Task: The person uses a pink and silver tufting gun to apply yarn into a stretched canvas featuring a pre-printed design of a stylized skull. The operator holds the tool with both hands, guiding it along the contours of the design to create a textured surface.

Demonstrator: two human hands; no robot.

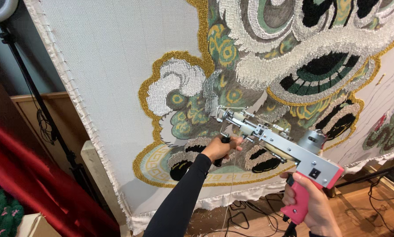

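Observation:
A tufting gun with a silver metal body and a pink grip points its needle tip at a stretched white tufting cloth. My right hand is closed around the pink grip at the lower right. My left hand, in a black sleeve, grips the gun's black front handle just under the barrel. The needle end sits close against the tufted design, a lion-dance figure in gold, green, white, grey and black yarn. A thin yarn strand hangs down from the gun.
A black light stand rises at the left beside wooden panelling. Red fabric drapes at the lower left, with green yarn below it. Black cables lie on the wooden floor under the frame's frayed bottom edge.

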